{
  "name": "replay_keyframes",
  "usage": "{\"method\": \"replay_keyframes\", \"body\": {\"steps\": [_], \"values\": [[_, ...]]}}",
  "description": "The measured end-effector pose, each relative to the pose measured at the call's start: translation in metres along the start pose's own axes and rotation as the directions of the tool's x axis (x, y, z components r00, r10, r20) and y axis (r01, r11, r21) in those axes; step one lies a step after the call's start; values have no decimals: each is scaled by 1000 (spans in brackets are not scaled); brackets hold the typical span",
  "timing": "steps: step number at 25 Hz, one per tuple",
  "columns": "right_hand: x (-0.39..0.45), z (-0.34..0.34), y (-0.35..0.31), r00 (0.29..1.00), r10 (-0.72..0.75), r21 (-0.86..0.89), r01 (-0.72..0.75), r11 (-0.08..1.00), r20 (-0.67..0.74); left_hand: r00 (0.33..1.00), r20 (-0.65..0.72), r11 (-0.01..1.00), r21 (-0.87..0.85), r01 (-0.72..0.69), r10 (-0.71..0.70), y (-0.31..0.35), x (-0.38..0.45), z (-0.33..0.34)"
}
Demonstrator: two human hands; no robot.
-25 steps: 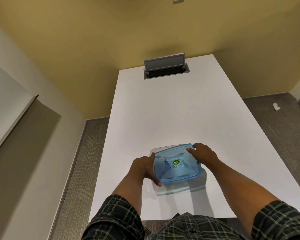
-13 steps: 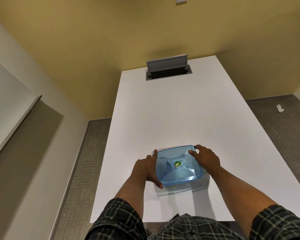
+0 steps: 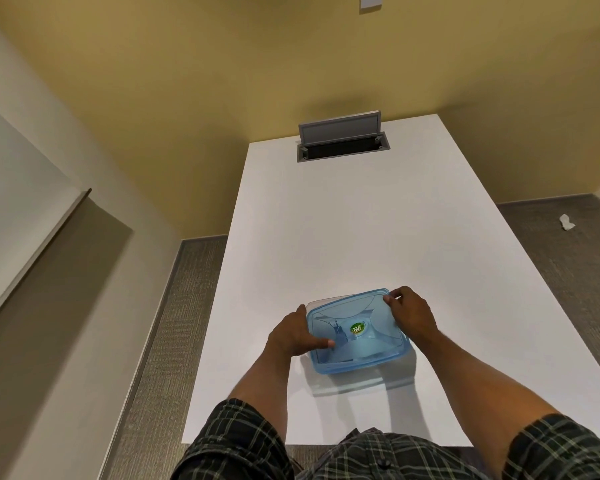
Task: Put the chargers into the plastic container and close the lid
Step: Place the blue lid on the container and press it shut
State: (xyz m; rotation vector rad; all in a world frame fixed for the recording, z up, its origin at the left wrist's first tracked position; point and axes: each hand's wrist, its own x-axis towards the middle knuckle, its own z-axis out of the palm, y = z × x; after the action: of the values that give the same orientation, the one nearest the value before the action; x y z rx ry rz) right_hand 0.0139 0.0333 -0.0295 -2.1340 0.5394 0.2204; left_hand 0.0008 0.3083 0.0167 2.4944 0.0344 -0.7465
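A clear plastic container with a translucent blue lid sits on the white table near its front edge. A round green sticker marks the lid's middle. My left hand grips the container's left side, thumb lying on the lid. My right hand presses on the lid's far right corner, fingers curled over the rim. The lid lies flat on the container. Dark shapes show faintly through the lid; the chargers cannot be made out clearly.
A grey cable hatch stands open at the table's far end, against the yellow wall. Grey carpet flanks both sides, with a white scrap on the floor at right. A whiteboard edge runs along the left wall.
My left thumb has slid from the near left corner further onto the lid. My right hand stays at the far right corner. The lid has settled flatter on the container.
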Motion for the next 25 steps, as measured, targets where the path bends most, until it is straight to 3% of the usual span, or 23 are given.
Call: {"method": "replay_keyframes", "body": {"steps": [6,13,25], "values": [[-6,0,-4,994,-61,-12,60,998,-95,1000,1,1000,18,16,-16,7,-4,-2],[-1,9,-4,995,-74,-121,65,991,-70,998,-23,998,-3,61,-61,1,-3,1],[-4,9,-3,991,-79,-211,54,976,-108,983,-177,999,-9,47,-48,5,3,-1]]}}
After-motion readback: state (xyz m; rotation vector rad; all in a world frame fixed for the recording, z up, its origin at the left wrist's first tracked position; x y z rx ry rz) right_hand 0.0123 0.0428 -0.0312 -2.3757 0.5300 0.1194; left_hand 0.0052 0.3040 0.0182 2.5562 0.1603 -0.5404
